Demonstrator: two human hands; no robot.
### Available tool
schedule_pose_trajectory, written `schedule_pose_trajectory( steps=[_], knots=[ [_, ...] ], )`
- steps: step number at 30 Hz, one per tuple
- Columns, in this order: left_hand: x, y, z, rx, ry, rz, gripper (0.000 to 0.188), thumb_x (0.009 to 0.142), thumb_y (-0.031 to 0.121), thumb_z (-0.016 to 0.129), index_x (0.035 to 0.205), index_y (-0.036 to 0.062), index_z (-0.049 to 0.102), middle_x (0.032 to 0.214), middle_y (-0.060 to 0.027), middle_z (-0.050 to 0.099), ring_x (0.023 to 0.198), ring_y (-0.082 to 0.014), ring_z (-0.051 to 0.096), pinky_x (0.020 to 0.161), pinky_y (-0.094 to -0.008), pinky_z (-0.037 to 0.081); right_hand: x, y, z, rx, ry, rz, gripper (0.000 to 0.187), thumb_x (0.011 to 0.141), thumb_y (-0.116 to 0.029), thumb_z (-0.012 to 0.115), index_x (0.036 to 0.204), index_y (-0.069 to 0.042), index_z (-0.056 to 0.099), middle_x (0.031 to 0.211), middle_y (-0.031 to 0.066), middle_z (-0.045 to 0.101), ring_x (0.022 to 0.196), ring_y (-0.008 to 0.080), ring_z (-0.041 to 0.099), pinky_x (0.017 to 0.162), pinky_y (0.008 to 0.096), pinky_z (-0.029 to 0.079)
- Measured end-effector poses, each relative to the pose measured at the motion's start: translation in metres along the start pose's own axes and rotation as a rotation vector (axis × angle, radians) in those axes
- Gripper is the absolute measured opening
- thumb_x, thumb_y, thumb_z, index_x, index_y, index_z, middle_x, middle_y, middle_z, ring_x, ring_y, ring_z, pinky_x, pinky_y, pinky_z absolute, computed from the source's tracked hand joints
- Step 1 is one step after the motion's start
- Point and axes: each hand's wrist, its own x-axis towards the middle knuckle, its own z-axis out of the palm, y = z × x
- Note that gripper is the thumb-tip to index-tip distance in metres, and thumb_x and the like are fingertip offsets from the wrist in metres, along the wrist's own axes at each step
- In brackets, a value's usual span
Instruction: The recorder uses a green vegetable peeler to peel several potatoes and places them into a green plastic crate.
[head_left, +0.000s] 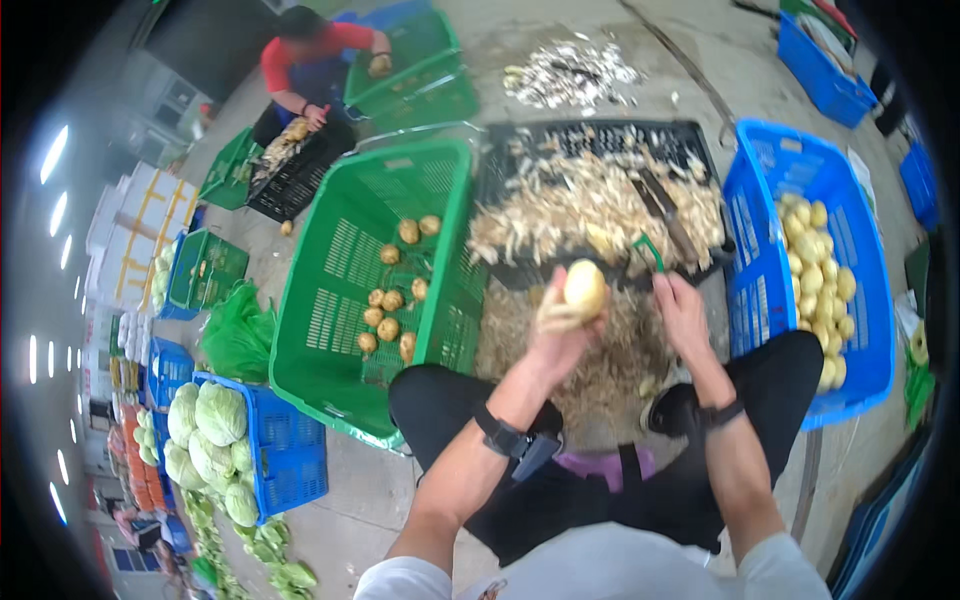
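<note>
My left hand is closed around a pale peeled potato, raised over the near edge of a black crate. In my right hand is a green-handled peeler, held just right of the potato and apart from it. The upturned black crate is strewn with potato peelings, and a knife lies among them. To my left, a green basket holds several unpeeled potatoes. Peeled potatoes fill part of the blue basket on my right.
More peelings cover the floor between my feet. Cabbages crowd a blue crate at left. Beyond the green basket sits another person beside stacked green crates. White scraps lie on the floor ahead.
</note>
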Motion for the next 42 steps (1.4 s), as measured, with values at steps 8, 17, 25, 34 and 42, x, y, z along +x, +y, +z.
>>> schedule_pose_trajectory(
  steps=[8,17,25,34,42],
  knots=[
    [-0.006,-0.003,-0.017,0.117,0.081,0.013,0.058,0.095,0.062,0.040,0.114,0.0121,0.062,0.101,-0.0078,0.068,0.088,-0.0194,0.065,0.074,-0.0331,0.051,-0.055,-0.070,0.017,-0.019,-0.174,-0.332,0.026,0.097,-0.028,0.053,0.088,-0.004,0.057,0.075,0.0234,0.061,0.073,0.0450,0.060,0.062,0.0496,0.045],
    [-0.007,0.004,0.002,0.140,-0.072,0.140,0.049,0.100,0.051,0.036,0.111,0.0101,0.060,0.098,-0.0147,0.068,0.068,-0.0195,0.059,0.058,-0.0286,0.046,0.005,-0.028,0.005,-0.090,-0.022,-0.093,0.039,0.097,-0.036,0.052,0.080,-0.002,0.058,0.073,0.0248,0.060,0.075,0.0463,0.060,0.061,0.0515,0.045],
    [-0.014,-0.003,0.015,0.152,0.067,0.119,0.049,0.100,0.055,0.035,0.103,0.0124,0.058,0.086,-0.0036,0.064,0.064,-0.0137,0.052,0.053,-0.0254,0.036,-0.051,-0.066,0.016,-0.083,-0.030,-0.418,0.030,0.097,-0.032,0.050,0.087,-0.006,0.062,0.071,0.0198,0.062,0.072,0.0419,0.063,0.060,0.0496,0.047],
    [-0.013,-0.006,0.015,0.241,0.026,0.190,0.044,0.100,0.051,0.038,0.108,0.0127,0.058,0.085,-0.0028,0.064,0.066,-0.0147,0.056,0.055,-0.0253,0.039,-0.042,-0.069,0.001,-0.055,-0.099,-0.315,0.036,0.097,-0.038,0.050,0.084,-0.004,0.055,0.068,0.0226,0.061,0.071,0.0463,0.060,0.063,0.0541,0.045],
    [-0.016,-0.004,0.015,0.334,-0.031,0.182,0.041,0.097,0.048,0.043,0.108,0.0107,0.057,0.083,-0.0053,0.062,0.066,-0.0141,0.054,0.053,-0.0260,0.039,-0.017,-0.043,-0.004,-0.011,-0.079,-0.112,0.041,0.097,-0.038,0.051,0.079,-0.001,0.058,0.071,0.0242,0.060,0.070,0.0433,0.062,0.061,0.0509,0.044]
  ],
)
